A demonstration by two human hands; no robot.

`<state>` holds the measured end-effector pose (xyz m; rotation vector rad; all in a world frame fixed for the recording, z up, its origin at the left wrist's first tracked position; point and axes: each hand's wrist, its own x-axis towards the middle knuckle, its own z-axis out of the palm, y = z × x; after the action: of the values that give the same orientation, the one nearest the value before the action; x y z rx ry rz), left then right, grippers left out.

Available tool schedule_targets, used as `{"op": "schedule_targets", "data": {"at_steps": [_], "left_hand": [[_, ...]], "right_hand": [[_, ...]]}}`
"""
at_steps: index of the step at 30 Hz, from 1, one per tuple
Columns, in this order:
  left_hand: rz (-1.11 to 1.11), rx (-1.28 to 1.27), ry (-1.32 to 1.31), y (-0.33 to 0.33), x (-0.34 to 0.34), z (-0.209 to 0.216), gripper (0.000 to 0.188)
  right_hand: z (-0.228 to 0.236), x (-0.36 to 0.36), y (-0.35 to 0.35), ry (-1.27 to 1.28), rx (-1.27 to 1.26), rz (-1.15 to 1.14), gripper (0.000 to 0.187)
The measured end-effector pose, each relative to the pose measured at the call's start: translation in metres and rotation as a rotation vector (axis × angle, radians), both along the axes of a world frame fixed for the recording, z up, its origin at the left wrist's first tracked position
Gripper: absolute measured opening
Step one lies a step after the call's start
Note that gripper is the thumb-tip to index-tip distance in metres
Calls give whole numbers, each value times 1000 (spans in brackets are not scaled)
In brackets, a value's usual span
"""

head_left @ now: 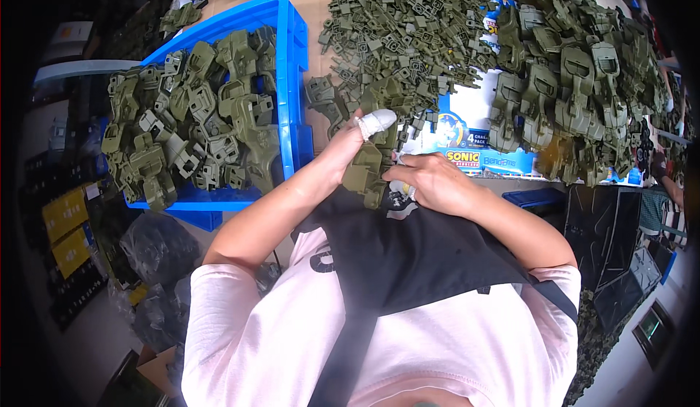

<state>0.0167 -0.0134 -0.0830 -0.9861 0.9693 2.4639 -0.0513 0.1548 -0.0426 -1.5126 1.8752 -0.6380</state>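
Close to my black apron [408,261], I hold an olive-green molded plastic vehicle body part [362,173] at the table's near edge. My left hand [350,144] is closed around its left side, with a white wrapping on the thumb lying over the top. On the other side, the bent fingers of my right hand [441,181] are pressed against the part. Whether a smaller piece sits in those fingers is hidden. Just beyond my hands lies a heap of small olive-green plastic parts [408,28].
To the left stands a blue plastic crate [292,79] filled with larger green parts. Assembled-looking green pieces [583,93] are piled high at the right. Printed cardboard [467,108] lies under the heaps. Another person's arm [667,184] shows at the far right.
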Motion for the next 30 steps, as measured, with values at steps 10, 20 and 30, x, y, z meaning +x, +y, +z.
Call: {"op": "schedule_targets", "data": {"at_steps": [10,20,30], "left_hand": [[5,-68,13,1,14,-6,34],[395,-88,325,-69,39,17,50],[562,-177,323,-99,38,27,58]], "right_hand": [[-3,1,-5,8,-31,107,33],[-44,-32,-48,-407,-88,-340,47],[-161,30,-132,560,281,-208,68]]}}
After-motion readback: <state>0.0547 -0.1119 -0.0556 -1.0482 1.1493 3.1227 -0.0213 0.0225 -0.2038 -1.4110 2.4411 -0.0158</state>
